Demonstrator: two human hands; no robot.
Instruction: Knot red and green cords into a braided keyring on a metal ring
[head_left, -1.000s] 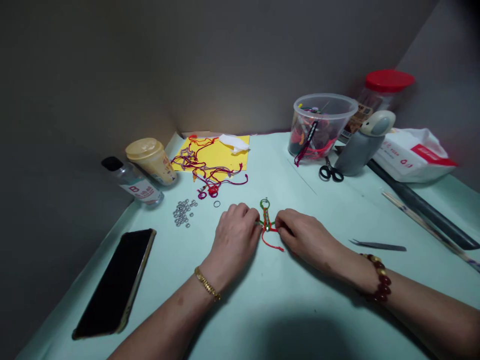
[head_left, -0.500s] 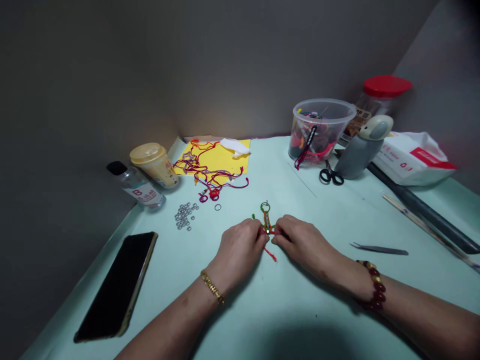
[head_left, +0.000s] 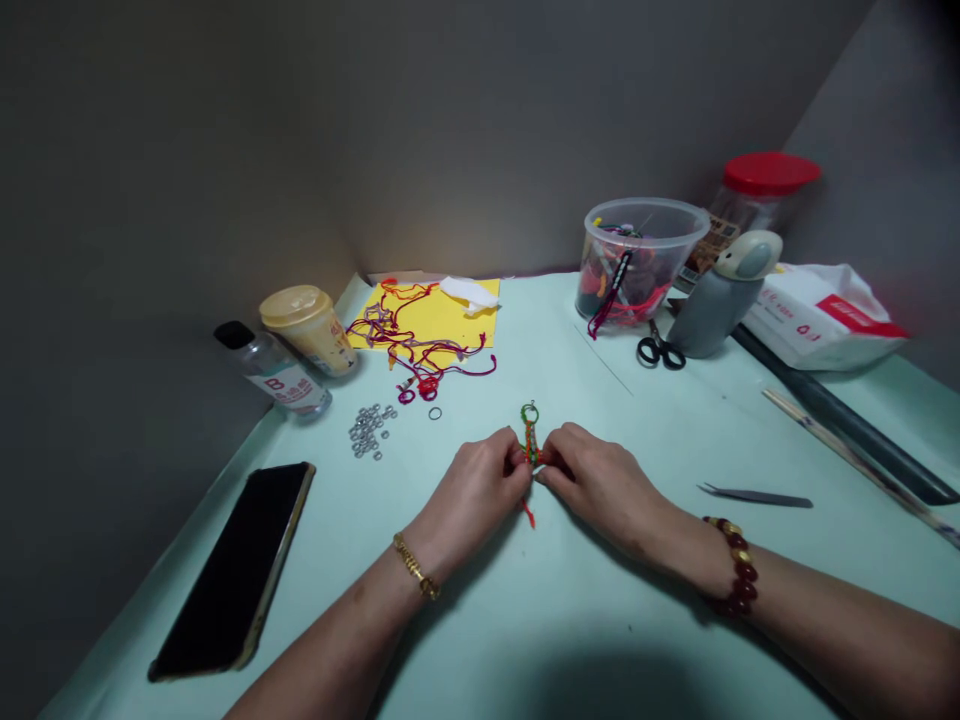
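Between my hands lies a small braided cord piece [head_left: 531, 436] in orange and green, with pale beads or metal bits along its middle and a green loop at its far end. My left hand [head_left: 491, 470] pinches cord at the near left side of the braid; a red cord end [head_left: 530, 516] hangs out below its fingertips. My right hand [head_left: 585, 462] pinches cord on the right side of the braid, close to the left fingertips. The fingers cover most of the strands they hold.
Metal nuts or rings [head_left: 367, 430] lie left, near a small ring [head_left: 435, 413]. A phone [head_left: 232, 570], bottle [head_left: 289, 385] and cup [head_left: 319, 335] stand further left. Right are tweezers [head_left: 757, 496], scissors [head_left: 660, 352], a plastic tub [head_left: 645, 215] and a grey bottle [head_left: 709, 315]. Cords [head_left: 442, 350] cover yellow paper [head_left: 472, 335].
My hands have come slightly closer together at the braid, and the strands stretched between them are shorter. The hanging red end has shifted a little left.
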